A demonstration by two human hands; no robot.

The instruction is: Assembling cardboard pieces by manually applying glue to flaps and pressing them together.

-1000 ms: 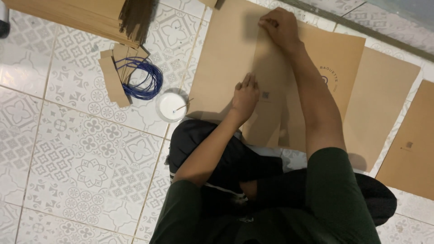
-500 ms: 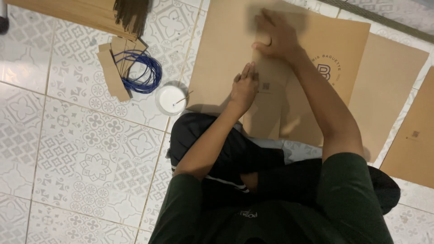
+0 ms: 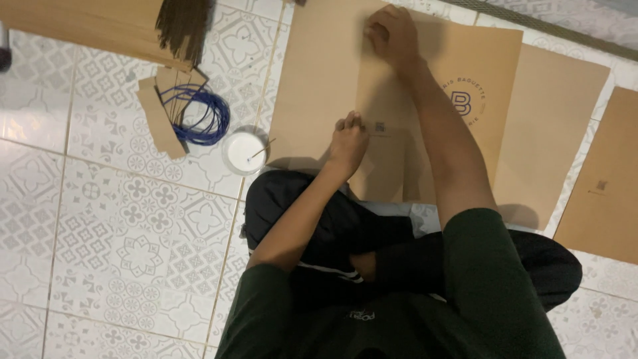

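- Brown card strips [image 3: 159, 116] lie at far left on the tiled floor [image 3: 100, 239], touching a coil of blue cord [image 3: 199, 116]; dark thin strips [image 3: 183, 26] rest on a brown sheet above them.
- White round pot [image 3: 244, 151] with a thin stick in it stands just beside the paper's near-left corner, close to the left forearm; judged the likeliest mishap, a sweep of that arm could tip it onto the sheet.
- Left hand [image 3: 347, 139] rests with fingers curled, pressing the folded brown paper sheet [image 3: 319, 80] flat on the floor before the crossed legs; nothing is gripped.
- Right hand [image 3: 393, 33] presses the sheet's far edge, fingers bent, palm down, holding nothing; uneven pressure between the 2 hands could skew the crease.
- Further brown sheets [image 3: 598, 179] lie at right, 1 partly beneath the worked sheet, crowding that side.
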